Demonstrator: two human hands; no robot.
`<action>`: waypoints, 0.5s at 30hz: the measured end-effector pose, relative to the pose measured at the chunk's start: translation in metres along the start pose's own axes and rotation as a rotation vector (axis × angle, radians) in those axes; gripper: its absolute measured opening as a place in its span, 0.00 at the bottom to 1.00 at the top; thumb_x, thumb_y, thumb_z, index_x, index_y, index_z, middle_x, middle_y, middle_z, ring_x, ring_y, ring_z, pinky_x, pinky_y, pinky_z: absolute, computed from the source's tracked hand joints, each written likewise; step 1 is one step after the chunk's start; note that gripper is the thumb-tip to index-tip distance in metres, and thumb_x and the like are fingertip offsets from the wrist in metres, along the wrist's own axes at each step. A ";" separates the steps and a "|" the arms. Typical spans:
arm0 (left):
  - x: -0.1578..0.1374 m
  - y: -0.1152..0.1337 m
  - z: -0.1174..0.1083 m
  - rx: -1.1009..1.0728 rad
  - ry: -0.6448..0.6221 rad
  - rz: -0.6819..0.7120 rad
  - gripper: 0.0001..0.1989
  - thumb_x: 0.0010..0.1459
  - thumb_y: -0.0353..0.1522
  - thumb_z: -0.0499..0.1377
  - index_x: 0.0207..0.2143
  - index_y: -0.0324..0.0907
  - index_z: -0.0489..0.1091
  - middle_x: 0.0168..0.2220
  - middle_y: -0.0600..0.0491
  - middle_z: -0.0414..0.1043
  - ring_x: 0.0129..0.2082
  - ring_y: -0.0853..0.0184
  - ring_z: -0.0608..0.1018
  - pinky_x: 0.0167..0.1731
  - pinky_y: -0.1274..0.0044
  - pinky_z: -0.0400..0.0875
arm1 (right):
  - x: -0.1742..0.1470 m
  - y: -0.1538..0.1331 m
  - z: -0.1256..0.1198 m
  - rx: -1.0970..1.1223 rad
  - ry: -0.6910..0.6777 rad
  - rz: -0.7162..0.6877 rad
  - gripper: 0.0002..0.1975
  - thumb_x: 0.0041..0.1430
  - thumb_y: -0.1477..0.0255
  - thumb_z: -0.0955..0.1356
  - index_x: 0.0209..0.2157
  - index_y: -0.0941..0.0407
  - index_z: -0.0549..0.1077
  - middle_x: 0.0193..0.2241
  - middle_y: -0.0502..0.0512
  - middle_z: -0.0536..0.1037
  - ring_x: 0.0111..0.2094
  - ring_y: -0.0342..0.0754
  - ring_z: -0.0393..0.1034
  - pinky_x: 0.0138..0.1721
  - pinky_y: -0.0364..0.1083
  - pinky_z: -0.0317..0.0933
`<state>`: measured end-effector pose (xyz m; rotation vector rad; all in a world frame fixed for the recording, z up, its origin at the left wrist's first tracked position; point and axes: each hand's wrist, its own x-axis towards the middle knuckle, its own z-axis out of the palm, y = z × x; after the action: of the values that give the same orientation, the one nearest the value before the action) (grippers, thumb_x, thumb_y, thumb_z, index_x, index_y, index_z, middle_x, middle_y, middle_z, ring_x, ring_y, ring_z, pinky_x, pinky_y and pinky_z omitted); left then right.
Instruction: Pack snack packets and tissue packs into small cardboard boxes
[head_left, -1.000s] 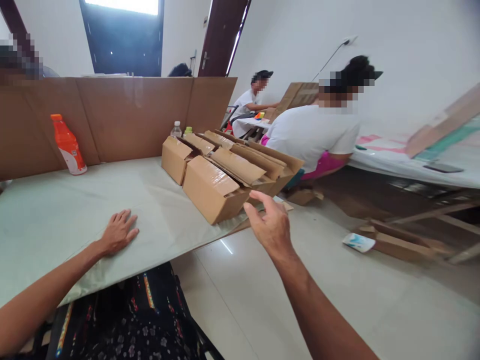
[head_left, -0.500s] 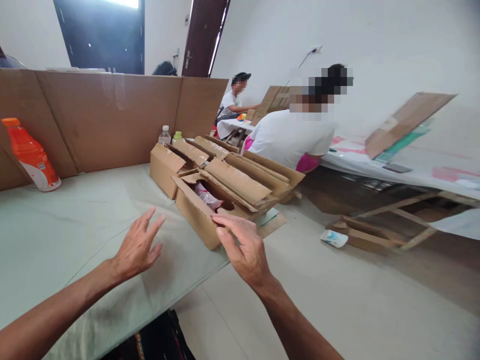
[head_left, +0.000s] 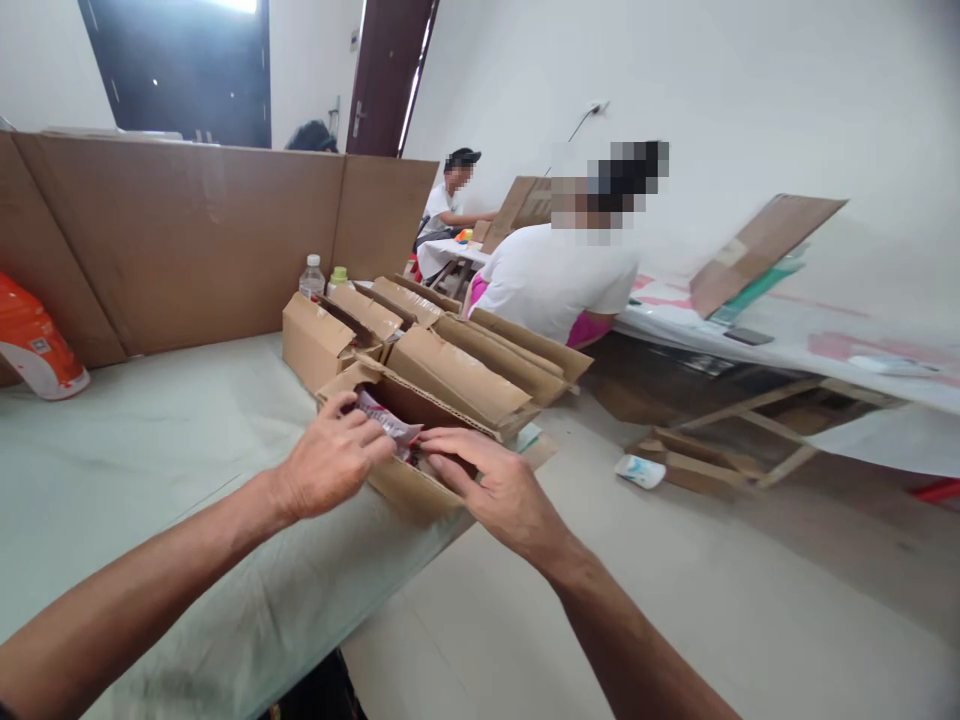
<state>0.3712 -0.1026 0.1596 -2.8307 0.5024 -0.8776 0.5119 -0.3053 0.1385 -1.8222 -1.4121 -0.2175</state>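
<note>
An open cardboard box (head_left: pixel 409 487) sits at the table's right edge, with a shiny pink-and-white packet (head_left: pixel 388 422) inside it. My left hand (head_left: pixel 337 455) is over the box's near wall, its fingers curled beside the packet; the fingertips are partly hidden, so what they grip cannot be made out. Reaching into the box from the right, my right hand (head_left: pixel 491 480) has its fingers extended and thumb apart, fingertips close to the packet's right end. Dark red bits show beneath the packet, too small to name.
More open cardboard boxes (head_left: pixel 457 375) stand behind. An orange bottle (head_left: pixel 41 340) leans at left before a cardboard screen (head_left: pixel 247 220); a clear bottle (head_left: pixel 312 280) stands farther back. A person in a white shirt (head_left: pixel 559 275) sits beyond. A paper cup (head_left: pixel 640 471) lies on the floor.
My left hand has moved right and forward from above the table to the box. My right hand's fingers have gone from the rim into the box. The view has shifted slightly right.
</note>
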 end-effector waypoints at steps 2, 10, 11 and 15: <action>-0.008 0.025 -0.026 -0.003 -0.023 0.083 0.14 0.72 0.24 0.50 0.37 0.41 0.74 0.31 0.54 0.76 0.34 0.64 0.76 0.54 0.66 0.68 | 0.001 -0.005 -0.004 0.015 -0.096 -0.008 0.13 0.70 0.67 0.66 0.48 0.51 0.82 0.49 0.57 0.85 0.50 0.55 0.81 0.54 0.56 0.75; -0.038 0.105 -0.108 -0.108 -0.157 0.068 0.08 0.68 0.27 0.57 0.39 0.37 0.77 0.29 0.52 0.73 0.29 0.63 0.74 0.50 0.62 0.75 | 0.022 -0.040 0.023 -0.029 -0.555 -0.204 0.34 0.62 0.65 0.75 0.67 0.52 0.69 0.63 0.61 0.76 0.61 0.60 0.74 0.60 0.57 0.71; -0.047 0.105 -0.114 -0.142 -0.149 0.043 0.08 0.69 0.28 0.57 0.41 0.37 0.77 0.33 0.51 0.76 0.32 0.63 0.76 0.52 0.63 0.75 | 0.025 -0.043 0.029 -0.018 -0.600 -0.214 0.35 0.61 0.66 0.75 0.68 0.51 0.68 0.63 0.61 0.76 0.61 0.61 0.74 0.59 0.57 0.71; -0.109 0.084 -0.125 -0.167 -0.006 -0.223 0.17 0.69 0.32 0.59 0.59 0.39 0.69 0.56 0.40 0.77 0.60 0.54 0.76 0.63 0.59 0.72 | 0.034 -0.044 0.053 0.107 -0.672 -0.248 0.35 0.58 0.71 0.76 0.67 0.45 0.70 0.62 0.52 0.78 0.59 0.57 0.76 0.57 0.52 0.72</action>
<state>0.1922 -0.1460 0.1864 -3.0867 0.2746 -0.9027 0.4685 -0.2424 0.1435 -1.6979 -2.0641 0.3790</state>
